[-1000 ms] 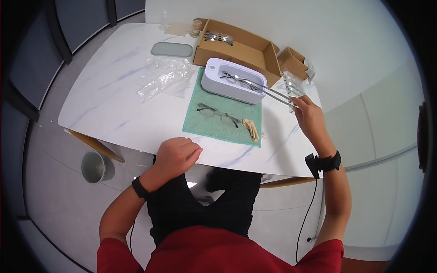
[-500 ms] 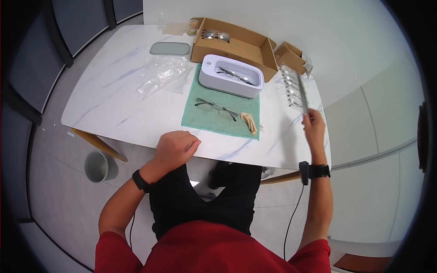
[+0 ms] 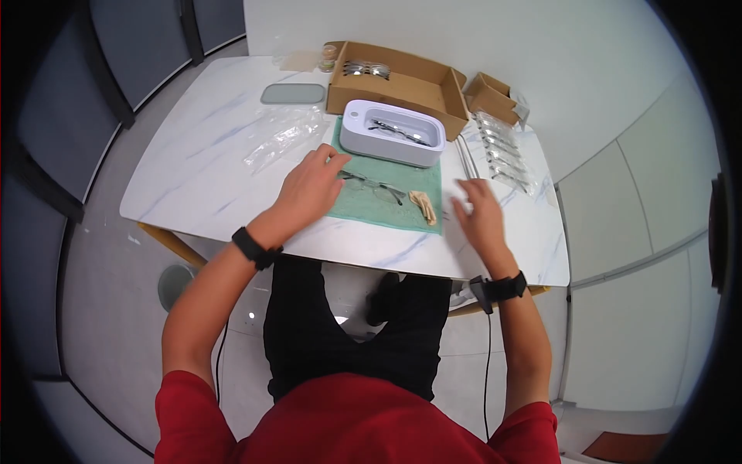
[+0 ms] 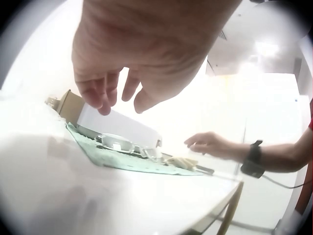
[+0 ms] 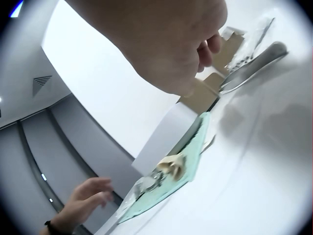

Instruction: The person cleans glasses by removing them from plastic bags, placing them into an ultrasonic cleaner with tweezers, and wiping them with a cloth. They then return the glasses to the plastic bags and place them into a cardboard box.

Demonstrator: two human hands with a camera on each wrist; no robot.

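Note:
My left hand point(image 3: 308, 185) hangs over the left part of the green cloth point(image 3: 379, 220), its fingers loosely bent and nothing between them in the left wrist view. Its fingertips are close to one end of a pair of eyeglasses point(image 3: 375, 185) lying on the cloth. To the right of the cloth, my right hand point(image 3: 481, 213) is relaxed and holds nothing. Metal tweezers point(image 3: 467, 157) lie on the table just beyond its fingers. Behind the cloth's eyeglasses stands a white ultrasonic cleaner point(image 3: 390, 147) with its top uncovered, and dark-framed eyeglasses point(image 3: 398, 131) sit in its basin.
A crumpled beige cloth point(image 3: 423, 207) lies beside the eyeglasses. Behind the cleaner is a cardboard box point(image 3: 417, 81) with more glasses. Packaged items in clear plastic point(image 3: 502, 155) lie at the right, a plastic bag point(image 3: 286, 139) and grey lid point(image 3: 293, 94) at the left.
The right hand has put the tweezers down beside the cleaner, let go and moved back left toward the cloth. My left hand has risen from the table's front edge to the eyeglasses.

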